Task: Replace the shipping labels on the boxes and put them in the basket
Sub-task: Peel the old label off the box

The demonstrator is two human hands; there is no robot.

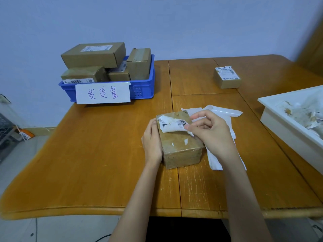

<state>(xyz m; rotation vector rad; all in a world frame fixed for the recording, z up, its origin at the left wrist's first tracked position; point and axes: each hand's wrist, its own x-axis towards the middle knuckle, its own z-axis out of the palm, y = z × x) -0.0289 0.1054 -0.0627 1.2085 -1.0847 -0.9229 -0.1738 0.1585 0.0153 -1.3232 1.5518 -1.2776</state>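
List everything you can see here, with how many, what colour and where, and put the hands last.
table: one, orange-brown wood, fills the middle.
basket: one, blue, far left of the table, with a white handwritten sign taped to its front.
boxes in the basket: about five, brown cardboard, stacked.
box being worked on: one, brown, table centre.
old label: one, white, half peeled off that box.
backing sheets: a few, white, right of that box.
small box: one, brown with a white label, far right.
tray: one, white, right edge, holding paper scraps.
left hand: steadies the box's left side.
right hand: pinches the label in its grip.
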